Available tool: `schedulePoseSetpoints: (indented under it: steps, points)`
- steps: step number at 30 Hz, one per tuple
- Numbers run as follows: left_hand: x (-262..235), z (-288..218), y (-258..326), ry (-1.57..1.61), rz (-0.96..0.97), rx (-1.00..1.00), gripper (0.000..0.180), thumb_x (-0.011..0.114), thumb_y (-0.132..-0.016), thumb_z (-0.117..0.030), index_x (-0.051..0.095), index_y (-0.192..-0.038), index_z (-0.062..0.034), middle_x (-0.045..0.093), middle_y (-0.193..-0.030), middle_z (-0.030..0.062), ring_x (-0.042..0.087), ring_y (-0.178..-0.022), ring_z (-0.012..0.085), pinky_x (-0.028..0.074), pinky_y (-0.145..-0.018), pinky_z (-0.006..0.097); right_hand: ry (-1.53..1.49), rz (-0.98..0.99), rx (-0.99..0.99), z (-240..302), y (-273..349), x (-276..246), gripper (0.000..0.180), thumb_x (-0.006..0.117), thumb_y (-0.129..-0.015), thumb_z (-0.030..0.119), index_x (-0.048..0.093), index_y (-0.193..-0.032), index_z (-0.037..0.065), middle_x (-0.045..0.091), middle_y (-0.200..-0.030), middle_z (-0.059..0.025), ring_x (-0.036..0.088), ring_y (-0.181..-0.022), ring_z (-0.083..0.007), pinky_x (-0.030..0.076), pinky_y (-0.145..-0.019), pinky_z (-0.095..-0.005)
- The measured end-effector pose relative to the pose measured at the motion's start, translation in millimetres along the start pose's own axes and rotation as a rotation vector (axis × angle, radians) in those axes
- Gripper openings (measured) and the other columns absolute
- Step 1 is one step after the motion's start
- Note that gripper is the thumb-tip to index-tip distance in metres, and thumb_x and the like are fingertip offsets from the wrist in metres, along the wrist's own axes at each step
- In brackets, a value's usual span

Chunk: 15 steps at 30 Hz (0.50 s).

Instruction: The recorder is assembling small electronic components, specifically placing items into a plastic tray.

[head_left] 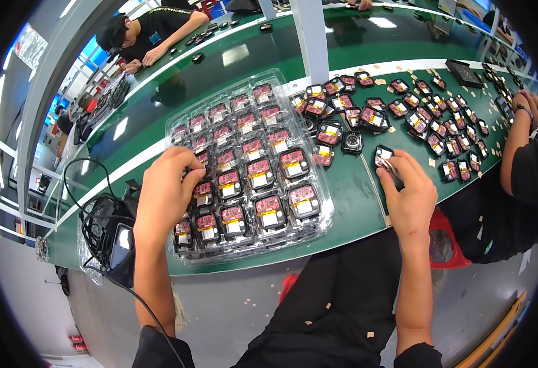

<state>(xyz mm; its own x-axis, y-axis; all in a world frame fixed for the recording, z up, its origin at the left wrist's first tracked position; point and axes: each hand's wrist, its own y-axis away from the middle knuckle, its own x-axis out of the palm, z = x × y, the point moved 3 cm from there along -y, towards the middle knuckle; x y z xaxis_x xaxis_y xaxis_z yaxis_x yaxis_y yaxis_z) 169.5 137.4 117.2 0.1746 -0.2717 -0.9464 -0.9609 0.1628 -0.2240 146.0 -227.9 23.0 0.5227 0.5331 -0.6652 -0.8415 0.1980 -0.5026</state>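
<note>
Head view looks down on a long green glossy workbench (355,190) bearing a clear plastic compartment tray (253,178) of small black square modules, where the left hand (166,193) pinches one tray module while the right hand (409,190) pinches a loose black module (384,156) beside the scattered heap (404,110).

Single head-worn fisheye view, looking steeply down from above the near edge of the green bench (355,202), close over it, far edge bending toward the rim
</note>
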Motion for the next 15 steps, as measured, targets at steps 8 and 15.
schedulePoseSetpoints:
  steps: [8,15]
  points:
    - [-8,6,-3,0.015,0.111,-0.086,0.015,0.074,-0.086,-0.004,0.078,-0.099,0.0003,0.071,-0.122,0.0203,0.069,-0.105,0.0355,0.052,-0.093,0.038,-0.028,-0.011,-0.017,-2,1,-1,0.018,0.081,-0.085,0.018,0.073,-0.099,0.009,0.073,-0.118,-0.0078,0.073,-0.079,-0.0305,0.056,-0.07,-0.0396]
    - [-11,-69,43,0.28,-0.383,0.07,0.017,0.076,-0.086,-0.001,0.075,-0.102,0.0015,0.072,-0.113,0.0168,0.072,-0.097,0.0292,0.056,-0.083,0.039,-0.445,0.03,-0.15,7,14,-20,0.026,0.088,-0.076,0.002,0.073,-0.097,0.004,0.073,-0.119,-0.0134,0.074,-0.081,-0.0212,0.06,-0.059,-0.0287]
